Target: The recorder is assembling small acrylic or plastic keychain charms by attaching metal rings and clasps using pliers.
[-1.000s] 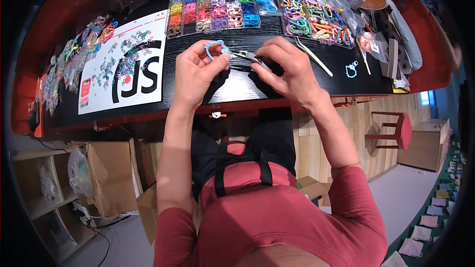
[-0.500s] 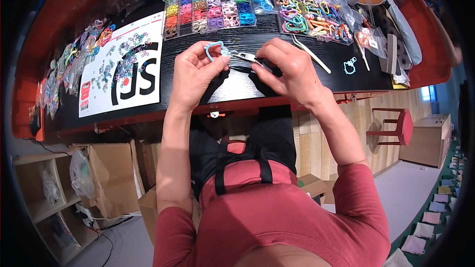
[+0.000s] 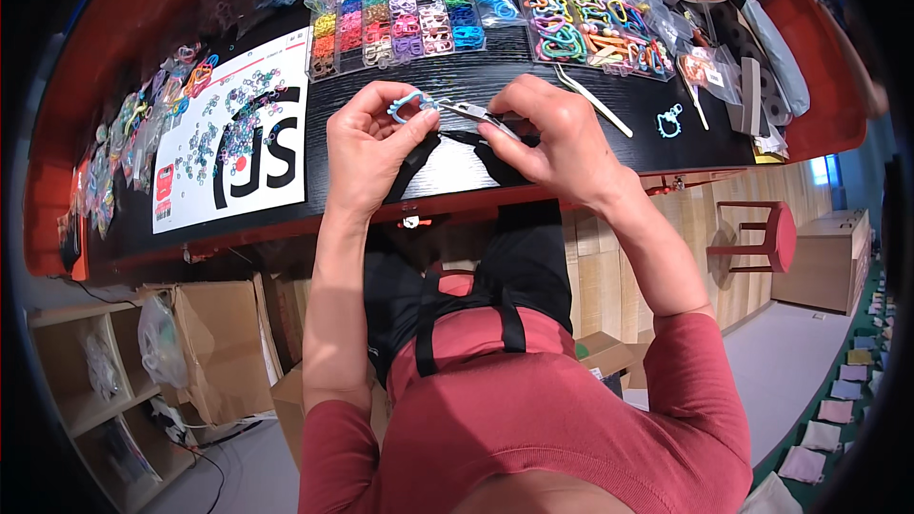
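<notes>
Over the front of the black table, my left hand [image 3: 373, 138] pinches a small light-blue shaped loop [image 3: 404, 105] between thumb and fingers. My right hand [image 3: 552, 133] is wrapped round a pair of pliers [image 3: 466, 110] with dark handles. The plier tips point left and meet the edge of the blue loop at my left fingertips. Whatever small part sits in the jaws is too fine to make out. A similar blue cat-shaped piece [image 3: 670, 122] lies alone on the table to the right.
Sorted colourful clips fill a divided box [image 3: 395, 29] at the back, beside another box of larger pieces [image 3: 595, 33]. White tweezers [image 3: 595, 100] lie right of my hand. Many tiny rings cover a white sheet [image 3: 176, 200] on the left. A red rim [image 3: 828, 124] borders the table.
The blue loop has tilted in my left fingers and now looks flatter. The plier tips have shifted slightly left, closer to the loop. Both hands keep their grip.
</notes>
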The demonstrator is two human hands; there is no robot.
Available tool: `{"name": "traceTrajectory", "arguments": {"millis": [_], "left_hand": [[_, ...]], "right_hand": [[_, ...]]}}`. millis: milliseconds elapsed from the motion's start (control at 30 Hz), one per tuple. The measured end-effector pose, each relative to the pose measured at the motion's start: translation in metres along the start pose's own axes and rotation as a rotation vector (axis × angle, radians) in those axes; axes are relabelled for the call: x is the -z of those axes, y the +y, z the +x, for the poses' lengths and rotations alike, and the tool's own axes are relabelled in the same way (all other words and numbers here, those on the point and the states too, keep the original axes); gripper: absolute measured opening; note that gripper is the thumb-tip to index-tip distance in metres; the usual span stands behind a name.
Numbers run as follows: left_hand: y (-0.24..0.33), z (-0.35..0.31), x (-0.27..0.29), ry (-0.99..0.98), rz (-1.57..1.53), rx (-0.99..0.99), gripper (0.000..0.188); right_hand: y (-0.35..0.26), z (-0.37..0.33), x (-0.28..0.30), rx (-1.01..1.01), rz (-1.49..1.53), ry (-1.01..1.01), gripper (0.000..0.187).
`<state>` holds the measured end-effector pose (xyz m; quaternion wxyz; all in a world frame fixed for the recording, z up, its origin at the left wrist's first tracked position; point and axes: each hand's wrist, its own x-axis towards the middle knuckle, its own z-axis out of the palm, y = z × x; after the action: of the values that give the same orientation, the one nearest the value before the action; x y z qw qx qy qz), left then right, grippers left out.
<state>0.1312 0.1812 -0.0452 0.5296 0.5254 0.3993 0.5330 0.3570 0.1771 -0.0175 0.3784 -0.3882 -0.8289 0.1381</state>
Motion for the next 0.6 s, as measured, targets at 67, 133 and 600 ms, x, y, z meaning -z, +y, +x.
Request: {"name": "traceTrajectory", "arguments": {"millis": [67,133,600], "left_hand": [[-0.001,0.000,0.000,-0.016,-0.001,-0.020,0.017],[-0.001,0.000,-0.001,-0.025,0.086,-0.036,0.018],[0.004,-0.002,-0.006,-0.133,-0.362,-0.165,0.045]], "right_hand": [[-0.001,0.001,0.004,-0.042,0.020,-0.038,0.021],[0.000,0.002,0.007,-0.068,0.013,-0.070,0.022],[-0.004,0.002,-0.030,-0.065,0.118,0.252,0.019]]}}
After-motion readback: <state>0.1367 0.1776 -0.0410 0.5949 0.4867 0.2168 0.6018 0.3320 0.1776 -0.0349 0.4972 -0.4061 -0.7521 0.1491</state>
